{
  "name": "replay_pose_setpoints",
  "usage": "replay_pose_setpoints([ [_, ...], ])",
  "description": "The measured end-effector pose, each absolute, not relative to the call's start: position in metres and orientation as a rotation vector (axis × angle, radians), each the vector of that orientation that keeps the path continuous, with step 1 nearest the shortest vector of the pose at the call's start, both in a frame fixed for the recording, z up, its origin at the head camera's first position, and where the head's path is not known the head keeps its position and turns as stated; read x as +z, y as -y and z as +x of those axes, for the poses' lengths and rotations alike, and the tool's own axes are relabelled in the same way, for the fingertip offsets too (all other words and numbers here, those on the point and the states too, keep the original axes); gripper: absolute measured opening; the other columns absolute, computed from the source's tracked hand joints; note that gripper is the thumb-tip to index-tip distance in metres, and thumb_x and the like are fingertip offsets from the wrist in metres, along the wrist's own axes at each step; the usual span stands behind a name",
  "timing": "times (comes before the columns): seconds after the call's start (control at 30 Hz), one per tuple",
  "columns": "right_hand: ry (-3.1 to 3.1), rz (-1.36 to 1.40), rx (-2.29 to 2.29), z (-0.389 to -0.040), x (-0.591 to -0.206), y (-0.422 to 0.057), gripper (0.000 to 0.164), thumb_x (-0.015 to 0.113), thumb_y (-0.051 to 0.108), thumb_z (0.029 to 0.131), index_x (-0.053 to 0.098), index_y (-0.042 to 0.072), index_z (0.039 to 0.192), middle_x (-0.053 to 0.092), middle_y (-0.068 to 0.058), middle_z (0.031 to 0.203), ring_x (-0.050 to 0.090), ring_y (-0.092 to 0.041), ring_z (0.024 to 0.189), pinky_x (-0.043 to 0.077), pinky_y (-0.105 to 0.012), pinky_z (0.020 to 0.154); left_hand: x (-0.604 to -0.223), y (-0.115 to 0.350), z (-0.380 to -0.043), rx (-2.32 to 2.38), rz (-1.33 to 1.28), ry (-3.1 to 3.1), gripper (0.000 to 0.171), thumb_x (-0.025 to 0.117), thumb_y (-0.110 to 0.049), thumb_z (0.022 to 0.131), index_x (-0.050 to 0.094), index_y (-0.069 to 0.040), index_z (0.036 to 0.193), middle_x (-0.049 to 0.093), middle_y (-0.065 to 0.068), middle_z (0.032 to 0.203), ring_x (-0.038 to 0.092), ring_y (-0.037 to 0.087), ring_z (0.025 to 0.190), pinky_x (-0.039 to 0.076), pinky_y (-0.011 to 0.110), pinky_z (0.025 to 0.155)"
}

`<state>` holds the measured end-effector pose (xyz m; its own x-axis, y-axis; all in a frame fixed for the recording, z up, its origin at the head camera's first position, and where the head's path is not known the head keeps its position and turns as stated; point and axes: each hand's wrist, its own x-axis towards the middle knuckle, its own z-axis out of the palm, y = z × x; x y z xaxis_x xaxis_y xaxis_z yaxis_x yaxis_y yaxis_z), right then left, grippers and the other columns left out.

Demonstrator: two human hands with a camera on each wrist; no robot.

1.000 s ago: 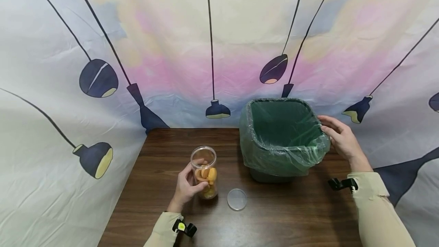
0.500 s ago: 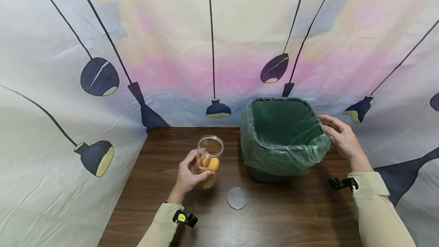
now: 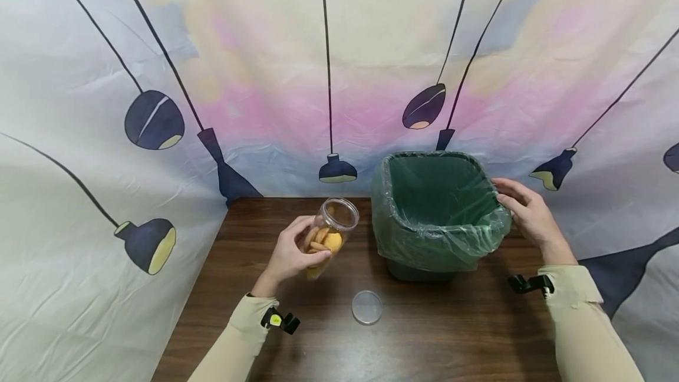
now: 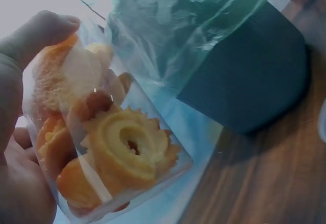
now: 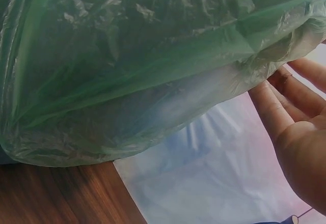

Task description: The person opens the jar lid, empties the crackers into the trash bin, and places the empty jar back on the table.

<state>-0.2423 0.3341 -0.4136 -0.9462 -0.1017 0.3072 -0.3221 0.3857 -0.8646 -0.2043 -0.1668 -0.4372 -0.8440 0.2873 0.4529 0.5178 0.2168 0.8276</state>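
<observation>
My left hand (image 3: 290, 255) grips a clear plastic jar (image 3: 339, 214), lidless and tilted with its mouth toward the bin. Inside are several golden cookies (image 3: 331, 241); the left wrist view shows a ring-shaped cookie (image 4: 131, 140) with a toothed edge near the jar's base, and my thumb (image 4: 56, 25) across the side. A dark trash bin (image 3: 421, 274) stands right of the jar, lined with a translucent green garbage bag (image 3: 432, 249) folded over its rim. My right hand (image 3: 530, 217) touches the bag at the bin's right rim, its fingers (image 5: 272, 107) extended against the plastic.
A round clear lid (image 3: 366, 308) lies flat on the brown wooden table (image 3: 424, 341), in front of the bin and right of the jar. Behind the table hangs a cloth backdrop (image 3: 276, 105) printed with dark lamps, close to the bin's back.
My left hand has lifted the jar from near the table, moved it up and away, and tipped its mouth right toward the bin. My right hand and the bin have stayed put.
</observation>
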Motion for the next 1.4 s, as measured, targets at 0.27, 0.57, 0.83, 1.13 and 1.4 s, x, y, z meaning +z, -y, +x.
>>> replay_pose_setpoints([
  [0.27,2.464,0.358,1.590,-0.241,-0.412,-0.333,0.043,0.049,0.017,0.102,0.046,0.001,0.142,0.054,0.022,0.122,0.050,0.005,0.110,0.043,-0.013,0.071,-0.428,0.167,-0.222,-1.530,-0.780,2.357,0.063,0.089,-0.007,0.066,0.062,-0.001,0.123,0.062,0.016,0.119,0.059,0.029,0.099,0.051,0.023,0.079],
  [0.57,2.450,0.372,1.625,-0.240,-0.411,-0.333,0.043,0.049,0.017,0.102,0.045,0.001,0.142,0.054,0.022,0.122,0.050,0.006,0.112,0.043,-0.008,0.082,-0.418,0.165,-0.241,-1.426,-0.823,2.386,0.061,0.089,-0.022,0.067,0.065,-0.011,0.121,0.066,0.004,0.113,0.060,0.018,0.091,0.052,0.025,0.073],
  [0.83,2.469,0.367,1.580,-0.241,-0.412,-0.334,0.043,0.050,0.017,0.102,0.046,0.002,0.142,0.054,0.022,0.121,0.051,0.004,0.107,0.041,-0.020,0.063,-0.399,0.159,-0.248,-1.356,-0.873,2.405,0.061,0.089,-0.025,0.067,0.065,-0.009,0.120,0.066,0.002,0.113,0.061,0.015,0.095,0.053,0.029,0.078],
  [1.13,2.468,0.361,1.571,-0.243,-0.413,-0.336,0.043,0.050,0.016,0.102,0.045,0.002,0.142,0.055,0.023,0.120,0.050,-0.004,0.089,0.032,-0.035,0.044,-0.387,0.156,-0.258,-1.325,-0.904,2.457,0.063,0.088,-0.029,0.067,0.065,-0.007,0.122,0.066,0.004,0.119,0.062,0.015,0.093,0.055,0.032,0.076],
  [1.4,2.455,0.353,1.574,-0.244,-0.413,-0.336,0.042,0.052,0.014,0.101,0.047,0.000,0.140,0.058,0.022,0.117,0.051,-0.004,0.077,0.033,-0.034,0.045,-0.378,0.154,-0.264,-1.286,-0.896,2.502,0.063,0.087,-0.030,0.067,0.064,-0.011,0.123,0.065,0.003,0.118,0.061,0.016,0.087,0.055,0.036,0.072],
])
